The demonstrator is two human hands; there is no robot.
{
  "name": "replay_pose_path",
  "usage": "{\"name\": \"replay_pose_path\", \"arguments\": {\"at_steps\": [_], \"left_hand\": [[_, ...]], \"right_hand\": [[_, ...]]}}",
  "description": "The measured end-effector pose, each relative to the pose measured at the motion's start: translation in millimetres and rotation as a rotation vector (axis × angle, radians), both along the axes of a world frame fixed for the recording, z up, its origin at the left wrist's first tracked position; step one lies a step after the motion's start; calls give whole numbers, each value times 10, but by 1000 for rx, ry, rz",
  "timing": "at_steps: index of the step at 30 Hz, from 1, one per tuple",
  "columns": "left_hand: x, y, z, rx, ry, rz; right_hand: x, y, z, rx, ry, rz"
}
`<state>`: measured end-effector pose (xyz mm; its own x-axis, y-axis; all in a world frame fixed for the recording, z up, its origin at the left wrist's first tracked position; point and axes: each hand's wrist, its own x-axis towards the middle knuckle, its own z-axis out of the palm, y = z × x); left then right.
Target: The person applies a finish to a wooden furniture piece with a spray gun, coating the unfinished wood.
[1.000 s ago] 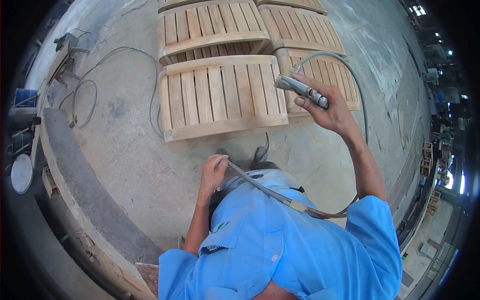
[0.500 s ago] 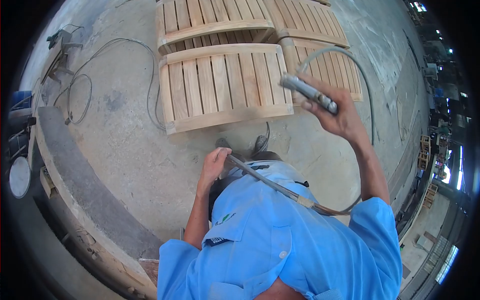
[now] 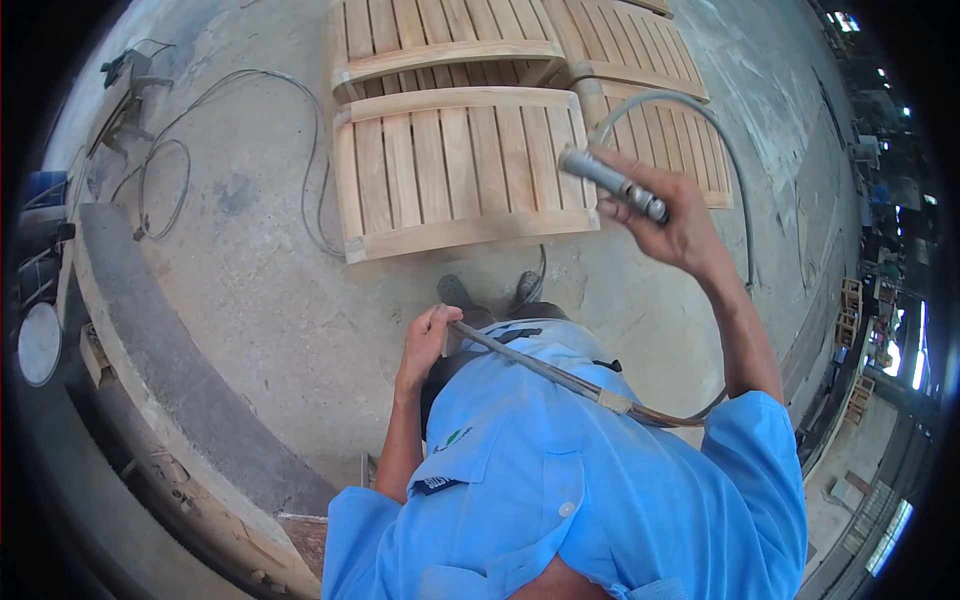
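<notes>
A worker in a blue shirt (image 3: 560,480) stands on a concrete floor (image 3: 260,300) and looks down on both hands. The right hand (image 3: 675,230) is raised in front of the body, its fingers wrapped tight around the rear half of a metal pneumatic hand tool (image 3: 612,184). The tool's front end juts up and to the left past the fingertips, over the edge of the nearest slatted wooden panel (image 3: 460,165). An air hose (image 3: 540,368) arcs from the tool above the right forearm, drops behind the elbow and crosses the chest to the waist. There the left hand (image 3: 425,345) has its fingers curled shut around the hose, just above the toes of two shoes (image 3: 455,292). More slatted panels (image 3: 640,50) lie side by side beyond the first. A loose cable (image 3: 165,190) coils on the floor to the left, near a long concrete kerb (image 3: 150,340).
</notes>
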<state>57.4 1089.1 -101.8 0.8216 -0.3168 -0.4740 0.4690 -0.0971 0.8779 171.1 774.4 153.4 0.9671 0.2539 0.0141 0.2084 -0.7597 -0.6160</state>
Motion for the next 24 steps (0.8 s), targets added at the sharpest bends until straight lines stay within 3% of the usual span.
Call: {"name": "replay_pose_path", "arguments": {"at_steps": [2, 5, 8, 11, 17, 18, 24], "left_hand": [[-12, 45, -23, -1, 21, 18], [-53, 77, -27, -11, 40, 44], [-50, 77, 51, -9, 61, 64], [-74, 43, 62, -13, 81, 71], [-151, 101, -66, -27, 70, 39], [-171, 113, -61, -26, 78, 38], [-224, 155, -44, -30, 83, 77]], "right_hand": [[102, 69, 45, 29, 19, -55], [56, 197, -67, 116, -44, 89], [-207, 345, 3, -24, 134, 291], [-305, 384, -15, 5, 219, 273], [151, 390, -46, 73, -155, 115], [181, 426, -4, 80, -34, 48], [-96, 575, -147, -2, 145, 284]]}}
